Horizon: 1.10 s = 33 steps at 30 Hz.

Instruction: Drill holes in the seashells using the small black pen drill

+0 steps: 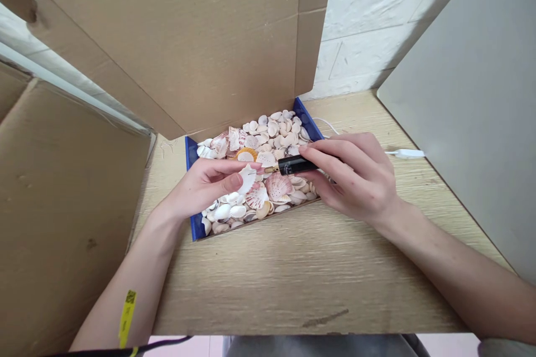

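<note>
Between the thumb and fingers of my left hand point(209, 184) is a white scallop shell point(248, 179), held over the box of shells. My right hand point(354, 175) is closed around a black mini electric drill point(298, 164) with a brass-coloured chuck. The drill lies nearly level and its tip points left at the held shell. A thin dark line shows across the shell's face; I cannot tell whether the bit touches it. Beneath both hands is a shallow blue-sided box point(196, 223) filled with shells, among them a pink scallop point(278, 187) and an orange-rimmed shell point(247, 154).
Tall cardboard panels stand behind the box point(188, 39) and at the left point(62, 206). A grey board point(473, 95) leans at the right. A white cable with a connector point(405, 153) lies on the wooden table point(272, 273). The white wall point(368, 17) is behind.
</note>
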{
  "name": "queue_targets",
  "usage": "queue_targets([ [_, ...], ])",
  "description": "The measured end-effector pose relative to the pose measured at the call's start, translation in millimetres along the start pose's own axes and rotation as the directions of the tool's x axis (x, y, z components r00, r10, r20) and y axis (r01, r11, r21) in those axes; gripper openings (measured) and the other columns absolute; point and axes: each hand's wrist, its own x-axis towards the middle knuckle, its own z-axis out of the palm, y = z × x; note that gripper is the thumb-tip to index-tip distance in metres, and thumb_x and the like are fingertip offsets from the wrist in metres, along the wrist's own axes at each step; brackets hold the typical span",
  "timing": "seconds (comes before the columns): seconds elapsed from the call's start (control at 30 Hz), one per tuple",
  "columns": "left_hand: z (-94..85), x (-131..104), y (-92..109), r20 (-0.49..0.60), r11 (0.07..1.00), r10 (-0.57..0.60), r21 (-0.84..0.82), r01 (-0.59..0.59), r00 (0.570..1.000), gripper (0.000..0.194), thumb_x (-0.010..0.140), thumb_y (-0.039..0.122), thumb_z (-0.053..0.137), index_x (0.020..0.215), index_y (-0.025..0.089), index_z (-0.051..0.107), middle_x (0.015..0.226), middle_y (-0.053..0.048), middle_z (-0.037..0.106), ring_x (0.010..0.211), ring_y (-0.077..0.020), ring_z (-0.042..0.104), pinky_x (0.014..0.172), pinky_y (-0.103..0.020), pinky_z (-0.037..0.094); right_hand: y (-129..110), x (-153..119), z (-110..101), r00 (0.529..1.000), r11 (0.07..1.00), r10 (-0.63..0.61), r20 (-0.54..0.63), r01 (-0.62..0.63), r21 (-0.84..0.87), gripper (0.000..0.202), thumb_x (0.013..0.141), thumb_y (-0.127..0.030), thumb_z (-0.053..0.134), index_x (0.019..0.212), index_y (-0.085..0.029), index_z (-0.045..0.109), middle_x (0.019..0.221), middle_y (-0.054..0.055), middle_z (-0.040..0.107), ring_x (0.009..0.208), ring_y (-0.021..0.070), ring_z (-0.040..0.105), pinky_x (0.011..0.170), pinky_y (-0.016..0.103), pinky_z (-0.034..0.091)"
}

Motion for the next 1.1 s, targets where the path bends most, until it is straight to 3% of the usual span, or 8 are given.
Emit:
queue_targets([
  [0.17,-2.5,-1.0,-1.2,0.017,1.000,0.013,0.021,-0.013,1.000,0.030,0.077,0.035,0.071,0.106,0.026,0.073,0.098,-0.005,0.076,0.070,-0.0179,0.068,0.054,-0.024,0.052,-0.2,0.2,-0.3,1.000,0.998,0.023,-0.004,-0.022,0.054,0.036,0.082,-0.023,0.065,0.117,-0.024,0.056,0.103,0.007,0.069,0.095,0.0217,0.061,0.080,0.036,0.052],
  [0.27,-5.0,-1.0,-2.5,0.041,0.996,0.081,0.031,-0.082,0.996,0.029,0.079,0.028,0.070,0.107,0.033,0.072,0.109,-0.002,0.073,0.092,-0.0207,0.070,0.073,-0.027,0.055,-0.7,1.0,-0.2,0.997,0.994,0.058,0.051,-0.062,0.087,0.033,0.082,-0.027,0.066,0.112,-0.019,0.059,0.107,0.010,0.069,0.088,0.0205,0.062,0.077,0.035,0.053],
  [0.37,-7.1,-0.7,-4.9,0.052,0.994,0.109,0.020,-0.110,0.993,0.032,0.080,0.025,0.069,0.110,0.036,0.069,0.116,-0.001,0.070,0.110,-0.0219,0.065,0.092,-0.031,0.051,-2.2,1.4,0.6,0.985,0.985,0.126,0.115,-0.138,0.108,0.026,0.084,-0.030,0.064,0.106,-0.018,0.062,0.102,0.009,0.070,0.079,0.0177,0.063,0.070,0.032,0.052],
  [0.53,-7.3,-0.8,-7.0,0.001,0.995,0.079,0.057,-0.079,0.997,0.034,0.078,0.031,0.071,0.111,0.031,0.070,0.118,-0.004,0.069,0.112,-0.0265,0.064,0.092,-0.035,0.052,-4.4,0.8,2.0,0.947,0.966,0.209,0.243,-0.238,0.099,0.023,0.089,-0.035,0.056,0.102,-0.018,0.064,0.086,0.006,0.070,0.074,0.0171,0.063,0.063,0.030,0.049],
  [0.7,-3.4,-0.8,-1.7,0.014,0.999,0.045,0.029,-0.045,0.999,0.030,0.080,0.033,0.068,0.110,0.030,0.072,0.109,-0.004,0.074,0.089,-0.0214,0.069,0.068,-0.027,0.055,-1.1,-0.1,1.2,0.987,0.990,0.105,0.125,-0.116,0.085,0.026,0.086,-0.032,0.061,0.108,-0.020,0.060,0.092,0.007,0.070,0.075,0.0175,0.061,0.066,0.032,0.050],
  [0.87,-2.8,-1.1,0.1,0.062,0.999,0.032,-0.041,-0.030,0.998,0.028,0.081,0.032,0.067,0.108,0.028,0.073,0.091,-0.004,0.077,0.053,-0.0111,0.059,0.044,-0.020,0.043,0.7,1.6,-3.5,1.000,1.000,-0.016,0.013,0.016,0.010,0.032,0.083,-0.027,0.065,0.114,-0.028,0.058,0.099,0.005,0.071,0.086,0.0201,0.064,0.070,0.034,0.052],
  [1.1,-8.7,-1.6,-2.6,0.183,0.998,0.069,-0.007,-0.068,0.981,0.029,0.081,0.032,0.067,0.109,0.032,0.071,0.098,-0.004,0.076,0.083,-0.0223,0.071,0.068,-0.029,0.056,0.5,1.8,-3.3,0.999,0.999,-0.027,-0.027,0.027,0.019,0.033,0.082,-0.027,0.066,0.114,-0.026,0.058,0.096,0.005,0.071,0.085,0.0198,0.063,0.071,0.034,0.052],
])
